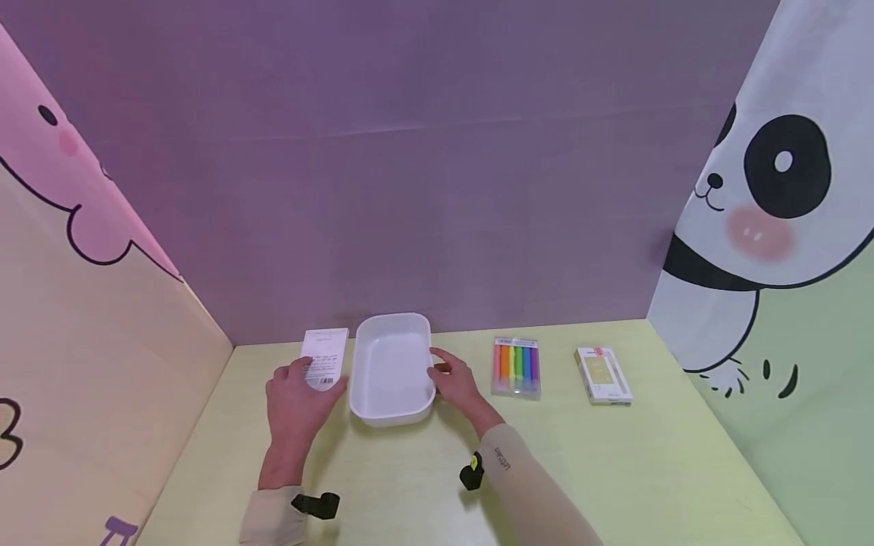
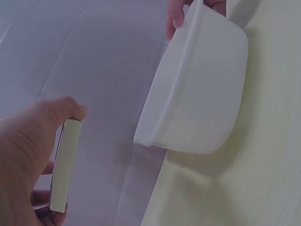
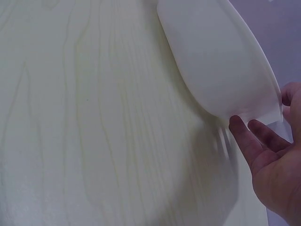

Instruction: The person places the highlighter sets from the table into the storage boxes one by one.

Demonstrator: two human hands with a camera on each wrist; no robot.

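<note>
My left hand (image 1: 295,402) holds a flat white box (image 1: 326,350) with small printed text and a barcode, left of a white plastic tub (image 1: 392,368). Thumb and fingers grip the box by its opposite edges, and the left wrist view shows its narrow side (image 2: 66,165) facing the camera. My right hand (image 1: 459,385) pinches the tub's right rim, with fingertips (image 3: 236,121) against the outer wall. Nothing lies inside the tub, which is rectangular with rounded corners.
Right of the tub, a clear pack of several coloured markers (image 1: 517,369) lies on the pale wood-grain table (image 1: 655,455). Farther right is a white and gold box (image 1: 604,375). A purple backdrop (image 1: 437,189) rises behind the table, with cartoon-printed panels at both sides.
</note>
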